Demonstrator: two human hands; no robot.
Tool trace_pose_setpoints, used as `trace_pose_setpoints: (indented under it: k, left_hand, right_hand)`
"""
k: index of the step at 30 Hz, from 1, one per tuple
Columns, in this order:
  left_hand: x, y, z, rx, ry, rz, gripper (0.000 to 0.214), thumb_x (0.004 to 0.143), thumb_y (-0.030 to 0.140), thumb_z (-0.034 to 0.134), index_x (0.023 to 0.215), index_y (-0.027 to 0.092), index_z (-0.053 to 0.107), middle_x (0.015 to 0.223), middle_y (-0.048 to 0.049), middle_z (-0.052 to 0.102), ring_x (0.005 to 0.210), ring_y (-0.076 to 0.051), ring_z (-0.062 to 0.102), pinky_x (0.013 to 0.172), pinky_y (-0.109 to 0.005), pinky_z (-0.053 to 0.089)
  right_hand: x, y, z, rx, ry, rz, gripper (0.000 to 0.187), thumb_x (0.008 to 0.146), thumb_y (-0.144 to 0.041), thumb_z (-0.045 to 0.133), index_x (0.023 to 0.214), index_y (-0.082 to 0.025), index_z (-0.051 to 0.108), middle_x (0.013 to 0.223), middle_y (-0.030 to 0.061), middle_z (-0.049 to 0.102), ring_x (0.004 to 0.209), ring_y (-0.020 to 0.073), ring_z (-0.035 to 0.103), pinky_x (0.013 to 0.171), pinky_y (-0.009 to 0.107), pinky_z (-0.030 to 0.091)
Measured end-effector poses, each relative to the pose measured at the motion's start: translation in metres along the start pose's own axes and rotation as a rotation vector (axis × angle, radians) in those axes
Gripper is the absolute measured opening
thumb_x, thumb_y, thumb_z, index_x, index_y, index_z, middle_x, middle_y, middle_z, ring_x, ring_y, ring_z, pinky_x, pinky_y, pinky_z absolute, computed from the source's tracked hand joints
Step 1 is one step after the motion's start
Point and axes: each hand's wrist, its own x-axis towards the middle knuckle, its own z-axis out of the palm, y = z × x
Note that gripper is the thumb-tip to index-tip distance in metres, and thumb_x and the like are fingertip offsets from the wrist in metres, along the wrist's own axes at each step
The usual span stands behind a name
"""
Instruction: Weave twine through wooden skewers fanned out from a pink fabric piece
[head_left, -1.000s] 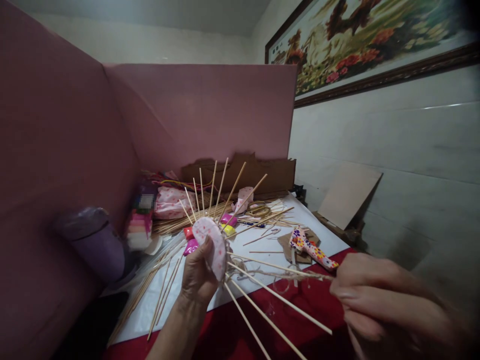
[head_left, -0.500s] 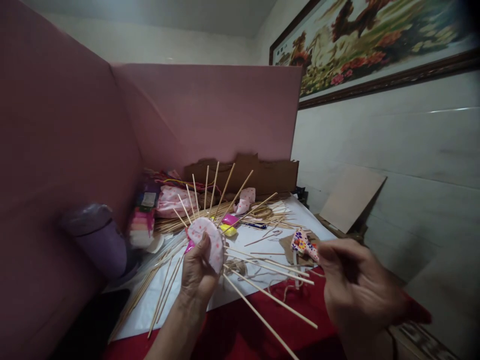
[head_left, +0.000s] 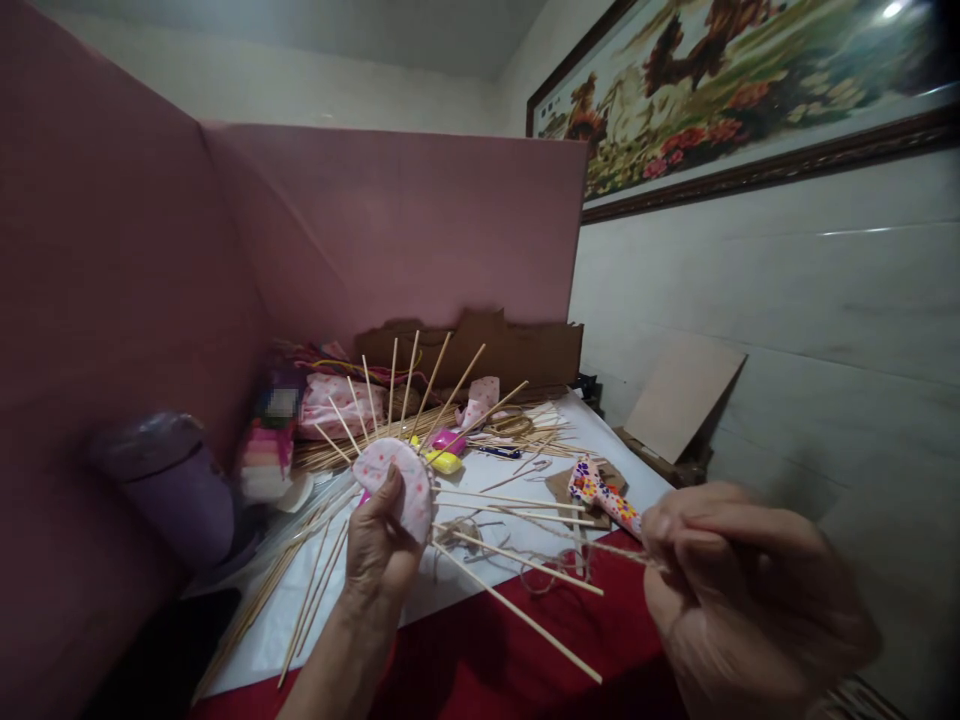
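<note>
My left hand (head_left: pixel 382 545) grips a pale pink, red-dotted fabric disc (head_left: pixel 405 480), thumb on its face and fingers behind it. Thin wooden sticks (head_left: pixel 517 605) fan out from the disc's edge, upward and to the right. At the right, my right hand (head_left: pixel 750 580) is closed in a pinch on a length of twine (head_left: pixel 619 551), which runs left toward the sticks. Where the twine meets the disc is hard to make out. Loose twine (head_left: pixel 551 575) curls on the table below the sticks. Just left of my right hand lies a flower-print fabric piece (head_left: pixel 600 495).
Bundled sticks (head_left: pixel 262 600) lie at the table's left, near a purple lidded container (head_left: pixel 172 500). Yellow (head_left: pixel 439 460) and magenta packets (head_left: pixel 450 441) sit behind the disc. Cardboard (head_left: pixel 480 350) stands at the back against a pink partition (head_left: pixel 405 230).
My right hand has come slightly lower and nearer, and the twine now stretches visibly from its pinch. The view has shifted a little, moving the disc and sticks leftward in the picture.
</note>
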Motion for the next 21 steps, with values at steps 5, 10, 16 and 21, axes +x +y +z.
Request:
trace_pose_setpoints:
  k: [5,10,16,21]
  left_hand:
    - [-0.004,0.003,0.003,-0.037,-0.030,-0.075,0.013,0.080,0.008,0.048,0.081,0.011,0.061,0.059,-0.0052,0.068,0.050,-0.016,0.064,0.050,-0.026,0.054]
    - [-0.004,0.000,0.000,-0.001,-0.099,-0.129,0.014,0.080,0.008,0.048,0.079,0.010,0.062,0.060,-0.0075,0.068,0.049,-0.017,0.064,0.054,-0.030,0.055]
    - [0.000,-0.004,-0.008,-0.033,-0.200,-0.262,0.014,0.078,0.012,0.051,0.073,0.007,0.064,0.060,-0.0103,0.067,0.051,-0.020,0.064,0.063,-0.037,0.056]
    - [-0.001,-0.002,-0.008,-0.044,-0.237,-0.302,0.017,0.080,0.013,0.049,0.074,0.007,0.064,0.060,-0.0099,0.066,0.058,-0.021,0.065,0.067,-0.036,0.055]
  right_hand:
    - [-0.012,0.030,0.004,-0.211,-0.284,0.386,0.004,0.078,-0.021,0.060,0.080,-0.019,0.062,0.065,0.0012,0.060,0.055,0.0131,0.056,0.046,0.023,0.043]
    - [-0.009,0.030,0.031,-0.119,-0.663,0.156,0.015,0.080,-0.017,0.056,0.091,-0.023,0.065,0.094,0.0056,0.059,0.092,0.0192,0.055,0.078,0.034,0.046]
    - [-0.012,0.022,0.052,-0.049,-0.771,-0.065,0.019,0.082,-0.019,0.053,0.099,-0.023,0.061,0.081,0.0031,0.056,0.079,0.0172,0.052,0.071,0.034,0.045]
    - [-0.012,0.022,0.057,-0.097,-0.715,-0.253,0.015,0.083,-0.020,0.051,0.092,-0.023,0.062,0.081,0.0025,0.056,0.078,0.0162,0.051,0.070,0.033,0.042]
